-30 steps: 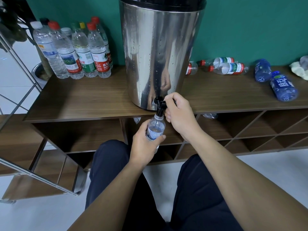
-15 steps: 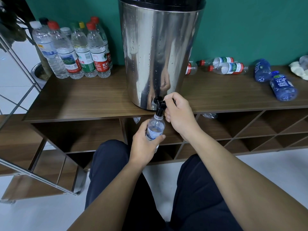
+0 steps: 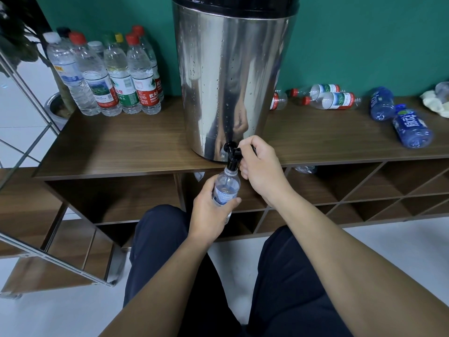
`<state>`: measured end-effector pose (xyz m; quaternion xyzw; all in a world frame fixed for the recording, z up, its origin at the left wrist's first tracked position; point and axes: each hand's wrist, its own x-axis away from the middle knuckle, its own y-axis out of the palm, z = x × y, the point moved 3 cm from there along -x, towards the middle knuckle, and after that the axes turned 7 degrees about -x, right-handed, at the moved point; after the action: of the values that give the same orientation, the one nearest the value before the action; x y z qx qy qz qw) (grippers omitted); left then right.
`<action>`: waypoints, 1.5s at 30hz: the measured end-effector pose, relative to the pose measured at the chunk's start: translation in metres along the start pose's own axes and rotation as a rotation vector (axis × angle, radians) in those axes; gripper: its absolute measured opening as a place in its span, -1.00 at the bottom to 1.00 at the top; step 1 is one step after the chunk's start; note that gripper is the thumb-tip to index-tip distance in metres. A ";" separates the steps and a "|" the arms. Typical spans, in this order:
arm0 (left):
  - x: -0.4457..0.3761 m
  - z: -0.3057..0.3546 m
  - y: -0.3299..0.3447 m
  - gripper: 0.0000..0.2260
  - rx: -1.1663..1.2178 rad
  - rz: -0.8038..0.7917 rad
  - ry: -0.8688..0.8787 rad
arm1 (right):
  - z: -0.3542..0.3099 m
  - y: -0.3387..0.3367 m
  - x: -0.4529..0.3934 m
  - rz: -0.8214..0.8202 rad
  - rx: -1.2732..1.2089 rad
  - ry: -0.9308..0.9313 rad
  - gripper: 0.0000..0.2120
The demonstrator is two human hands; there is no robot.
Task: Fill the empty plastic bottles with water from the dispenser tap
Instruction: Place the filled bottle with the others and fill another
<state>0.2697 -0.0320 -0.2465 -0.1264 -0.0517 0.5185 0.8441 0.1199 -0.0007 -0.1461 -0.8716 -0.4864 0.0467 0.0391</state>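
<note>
A tall steel water dispenser (image 3: 230, 81) stands on the wooden shelf top (image 3: 116, 147), its black tap (image 3: 232, 155) hanging over the front edge. My left hand (image 3: 210, 212) grips a small clear bottle (image 3: 226, 188) with a blue label, held upright with its open mouth right under the spout. My right hand (image 3: 261, 170) is curled around the tap's lever. Several capped bottles (image 3: 109, 76) stand upright at the back left. To the right, clear bottles with red caps (image 3: 332, 99) and two blue bottles (image 3: 398, 117) lie on their sides.
A green wall runs behind the shelf. Open cubbies (image 3: 340, 190) sit under the top. A metal-framed glass panel (image 3: 36, 147) leans at the left. A pale cloth (image 3: 435, 103) lies at the far right. My dark-trousered knees (image 3: 165, 239) are just before the shelf.
</note>
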 end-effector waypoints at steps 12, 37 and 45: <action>0.000 0.000 0.000 -0.43 0.009 -0.006 -0.003 | -0.001 0.000 0.001 0.000 0.004 -0.001 -0.76; 0.001 0.001 0.000 -0.43 0.004 0.003 0.002 | 0.000 -0.001 0.001 -0.002 -0.005 -0.007 -0.76; 0.000 0.000 0.000 -0.44 0.017 0.015 0.004 | 0.001 0.001 0.000 0.006 -0.032 -0.003 -0.75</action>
<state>0.2702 -0.0319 -0.2462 -0.1205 -0.0447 0.5252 0.8412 0.1206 -0.0007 -0.1467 -0.8735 -0.4846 0.0400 0.0242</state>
